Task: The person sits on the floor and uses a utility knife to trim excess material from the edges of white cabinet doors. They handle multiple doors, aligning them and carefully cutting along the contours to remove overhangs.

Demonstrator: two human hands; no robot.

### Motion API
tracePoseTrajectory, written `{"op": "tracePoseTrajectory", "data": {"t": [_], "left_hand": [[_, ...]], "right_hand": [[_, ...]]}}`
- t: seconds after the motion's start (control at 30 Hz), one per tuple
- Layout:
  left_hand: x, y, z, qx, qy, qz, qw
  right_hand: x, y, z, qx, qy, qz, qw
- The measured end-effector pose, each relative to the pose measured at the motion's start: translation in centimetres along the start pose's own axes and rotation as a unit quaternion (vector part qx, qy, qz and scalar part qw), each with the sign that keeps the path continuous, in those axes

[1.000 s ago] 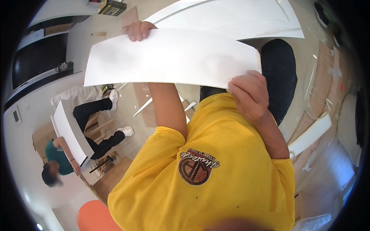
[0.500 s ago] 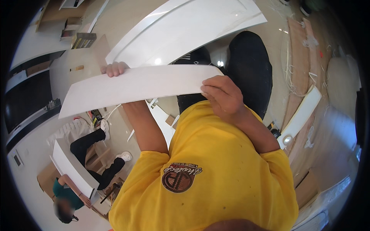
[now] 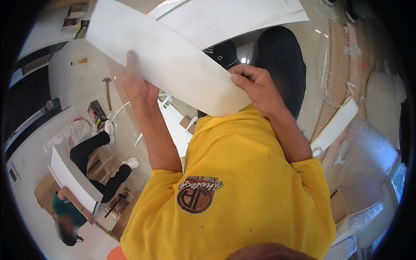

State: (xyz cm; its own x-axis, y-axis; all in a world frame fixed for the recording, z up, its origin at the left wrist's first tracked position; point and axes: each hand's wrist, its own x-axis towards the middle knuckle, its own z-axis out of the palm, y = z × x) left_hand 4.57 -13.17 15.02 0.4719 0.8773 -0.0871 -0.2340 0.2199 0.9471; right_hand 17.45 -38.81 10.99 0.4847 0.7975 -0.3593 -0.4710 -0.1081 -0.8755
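A long white board [image 3: 169, 58] slants across in front of me, its far end raised to the upper left and its near end against my yellow shirt [image 3: 242, 173]. Along its left edge, my left hand [image 3: 138, 84] supports it, thumb showing and the other fingers partly hidden. My right hand [image 3: 255, 82] pinches the board's right edge close to the near end. Beyond it lies a larger white panel [image 3: 242, 21], partly covered by the board.
A hammer [image 3: 108, 93] lies on the floor at left, near a box [image 3: 96, 113]. Further left a seated person [image 3: 82, 208] holds a white panel [image 3: 76, 177]. Flattened cardboard [image 3: 336, 91] and a narrow white strip [image 3: 336, 128] lie at right.
The board has swung round, its far end going up and its near end coming down to my shirt. My left hand has shifted from its far edge to its left edge.
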Motion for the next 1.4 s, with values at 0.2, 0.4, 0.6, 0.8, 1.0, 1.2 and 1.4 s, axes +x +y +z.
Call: {"op": "tracePoseTrajectory", "data": {"t": [0.2, 0.4, 0.6, 0.8, 1.0, 1.2, 1.4], "left_hand": [[0.3, -2.4, 0.3, 0.026, 0.045, -0.084, 0.995], [1.3, -3.8, 0.4, 0.034, 0.031, -0.093, 0.995], [1.4, -5.2, 0.9, 0.065, 0.027, -0.113, 0.991], [0.1, -5.2, 2.4, 0.063, 0.005, -0.127, 0.99], [-3.3, -5.0, 3.5, 0.08, -0.034, -0.186, 0.979], [-4.9, -4.8, 3.8, 0.064, -0.099, -0.203, 0.972], [-5.7, -6.9, 7.5, -0.002, -0.175, -0.221, 0.96]], "right_hand": [[-0.1, 0.8, -0.8, 0.094, -0.038, 0.06, 0.993], [1.3, 2.7, -1.9, 0.195, -0.018, 0.118, 0.973], [1.3, 3.8, -1.9, 0.191, 0.024, 0.083, 0.978], [1.2, 4.2, -1.5, 0.053, 0.073, 0.045, 0.995], [1.1, 4.8, -2.3, 0.174, 0.083, 0.072, 0.979], [-0.1, 2.9, -3.6, 0.094, 0.052, 0.089, 0.99], [-2.2, 3.8, -7.0, 0.026, 0.077, 0.049, 0.995]]}}
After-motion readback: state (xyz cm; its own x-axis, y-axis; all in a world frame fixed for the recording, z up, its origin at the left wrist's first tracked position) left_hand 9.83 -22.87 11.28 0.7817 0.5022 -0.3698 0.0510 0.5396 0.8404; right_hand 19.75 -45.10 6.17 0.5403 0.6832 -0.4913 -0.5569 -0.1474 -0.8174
